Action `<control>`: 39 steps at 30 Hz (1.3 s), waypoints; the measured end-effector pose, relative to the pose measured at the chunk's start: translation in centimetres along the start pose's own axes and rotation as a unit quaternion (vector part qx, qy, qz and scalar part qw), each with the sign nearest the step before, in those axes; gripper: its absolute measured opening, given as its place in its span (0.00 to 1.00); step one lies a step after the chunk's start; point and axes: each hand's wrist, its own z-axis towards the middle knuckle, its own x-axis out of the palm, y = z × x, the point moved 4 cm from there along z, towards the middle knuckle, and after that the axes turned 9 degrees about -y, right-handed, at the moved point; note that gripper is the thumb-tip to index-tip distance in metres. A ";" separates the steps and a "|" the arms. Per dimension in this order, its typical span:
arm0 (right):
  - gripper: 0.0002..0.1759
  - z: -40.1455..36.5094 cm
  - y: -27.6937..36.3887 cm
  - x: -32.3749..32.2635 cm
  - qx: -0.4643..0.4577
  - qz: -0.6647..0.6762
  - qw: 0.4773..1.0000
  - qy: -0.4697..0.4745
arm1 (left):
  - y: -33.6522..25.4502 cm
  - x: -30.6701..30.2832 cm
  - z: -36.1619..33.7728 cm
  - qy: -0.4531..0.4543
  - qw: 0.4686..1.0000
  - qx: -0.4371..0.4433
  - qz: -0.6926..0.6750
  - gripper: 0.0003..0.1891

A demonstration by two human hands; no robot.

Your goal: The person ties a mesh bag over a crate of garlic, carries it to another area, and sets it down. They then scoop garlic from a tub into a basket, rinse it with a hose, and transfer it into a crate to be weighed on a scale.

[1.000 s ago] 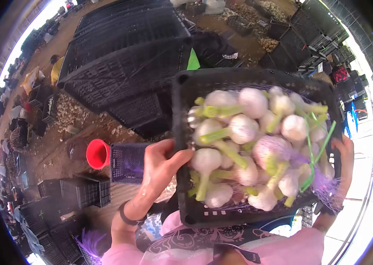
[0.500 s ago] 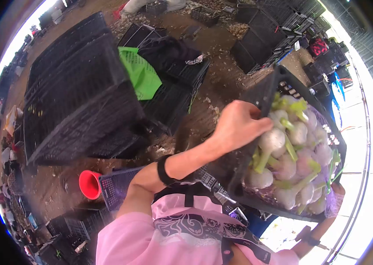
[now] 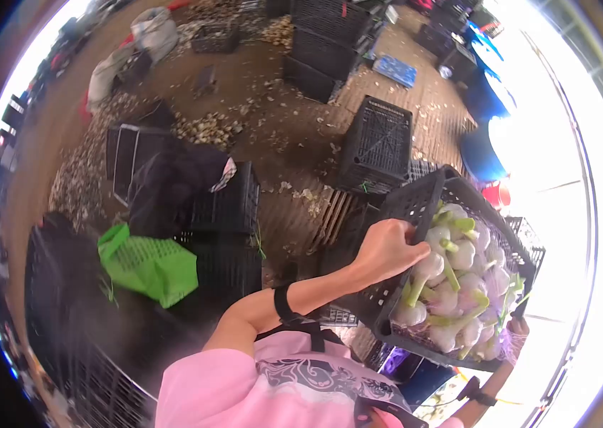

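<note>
A black plastic crate (image 3: 483,192) full of white garlic bulbs (image 3: 451,289) with green stalks is held tilted in front of my body. Closed over its left rim is my left hand (image 3: 390,250), the thumb on the inside beside the bulbs. At the crate's far right corner my right hand (image 3: 517,329) grips the edge, its fingers partly hidden. Purple netting (image 3: 511,346) hangs between that hand and the bulbs.
An upturned black crate (image 3: 380,135) stands just beyond. Stacked crates (image 3: 323,36) rise at the back, and blue tubs (image 3: 483,153) line the right. To the left, a green bag (image 3: 148,264) and dark cloth (image 3: 166,178) lie on crates. Husks and scraps litter the floor.
My view has turned to the right, so the green bag and crate stacks sit farther left. Both hands keep hold of the garlic crate, which has come along with me.
</note>
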 end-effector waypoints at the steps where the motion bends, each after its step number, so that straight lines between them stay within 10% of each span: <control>1: 0.12 -0.1 -0.7 0.0 0.019 -0.002 1.000 -0.010 | 0.0 0.0 0.3 0.023 1.000 0.001 0.011 0.23; 12: 0.12 2.1 -15.0 -5.6 0.074 -0.002 0.996 -0.048 | 1.5 0.7 2.2 0.082 0.993 0.034 0.084 0.25; 27: 0.12 0.3 -10.7 -4.9 0.132 -0.004 0.988 -0.076 | 2.0 1.4 5.3 0.311 0.946 -0.058 -0.073 0.25; 39: 0.14 -2.1 -0.3 -3.6 0.214 -0.076 0.958 -0.176 | 2.4 -3.8 20.9 0.218 0.974 0.043 -0.038 0.19</control>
